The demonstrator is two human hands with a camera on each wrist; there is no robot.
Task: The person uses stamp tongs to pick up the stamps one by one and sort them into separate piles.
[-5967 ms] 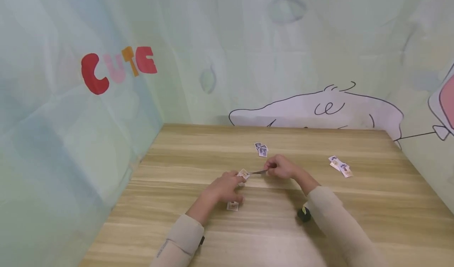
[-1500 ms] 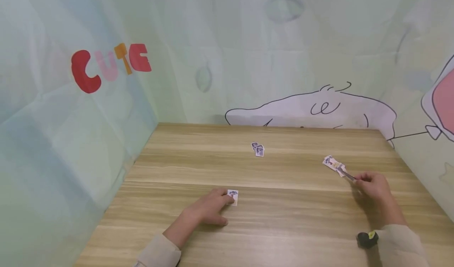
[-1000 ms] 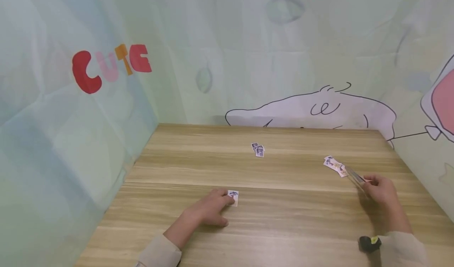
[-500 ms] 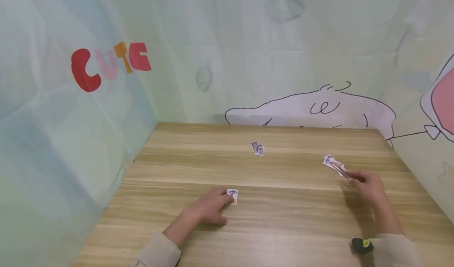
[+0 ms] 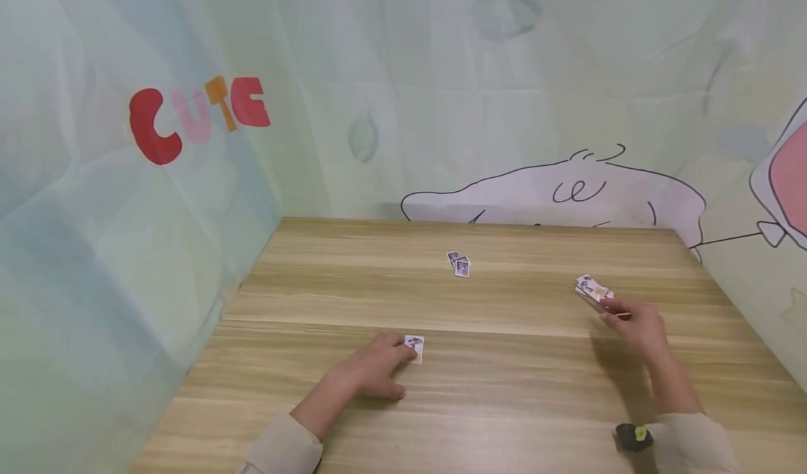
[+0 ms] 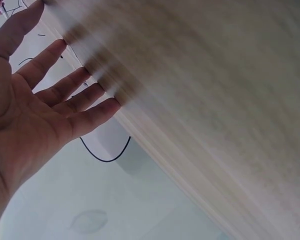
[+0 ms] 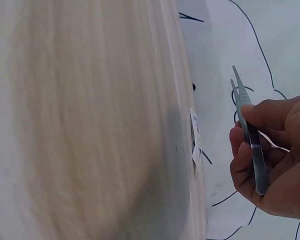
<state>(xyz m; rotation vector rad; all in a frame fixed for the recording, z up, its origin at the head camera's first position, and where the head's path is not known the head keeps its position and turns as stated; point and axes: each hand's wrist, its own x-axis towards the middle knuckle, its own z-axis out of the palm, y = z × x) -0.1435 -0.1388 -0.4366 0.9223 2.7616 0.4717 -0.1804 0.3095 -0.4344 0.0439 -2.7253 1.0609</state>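
In the head view my left hand (image 5: 375,365) lies on the table with its fingertips on a small white-bordered stamp (image 5: 418,343), covering its left part. The left wrist view shows that hand's fingers (image 6: 92,120) spread and nearly straight, tips against the wood. My right hand (image 5: 643,330) grips a pair of metal tweezers (image 7: 258,167) between thumb and fingers. Their tips stand slightly apart with nothing between them in the right wrist view. In the head view, the tweezers lie along the near edge of a group of overlapping stamps (image 5: 590,286) at the right.
Several overlapping dark-pictured stamps (image 5: 462,269) lie near the back middle of the wooden table (image 5: 353,278). A black object with a yellow-green part (image 5: 632,437) sits at my right cuff. Printed cloth walls (image 5: 353,61) stand behind and beside the table.
From the middle, the right hand has carried the tweezers to the right-hand stamps, lately shifting slightly left there. The left hand has drawn nearer; the stamp the tweezers touched there is gone from that spot.
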